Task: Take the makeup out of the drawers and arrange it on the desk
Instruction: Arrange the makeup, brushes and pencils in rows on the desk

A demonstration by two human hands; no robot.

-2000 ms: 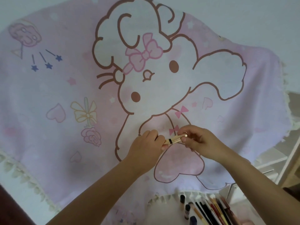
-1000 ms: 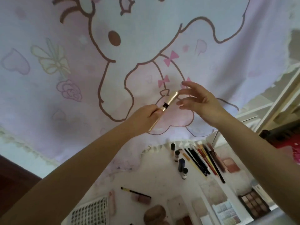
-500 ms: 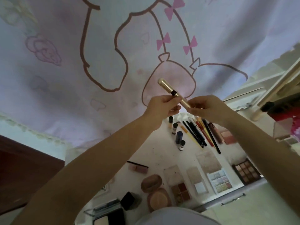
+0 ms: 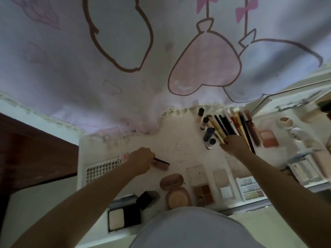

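On the white desk [image 4: 179, 145] a row of pencils and brushes [image 4: 231, 122] lies at the back right, with small bottles [image 4: 208, 133] to its left. A gold tube [image 4: 217, 128] lies at the left edge of that row, and my right hand [image 4: 235, 146] pinches its near end. My left hand [image 4: 141, 160], fingers curled, is closed over the end of a thin black stick [image 4: 162, 161] that lies against a pink tube [image 4: 161, 166].
Palettes [image 4: 204, 192], round compacts [image 4: 177, 197], a black compact [image 4: 123, 217] and a grid-printed sheet [image 4: 102, 169] line the near edge. A blush pan [image 4: 268, 138] lies right of the pencils. A cartoon cloth [image 4: 125, 68] hangs behind. White shelving [image 4: 304, 169] stands at right.
My view has tipped down from the cloth to the desk. Both hands held the gold tube in the air; now the right hand has it down by the pencils and the left has gone to the black stick.
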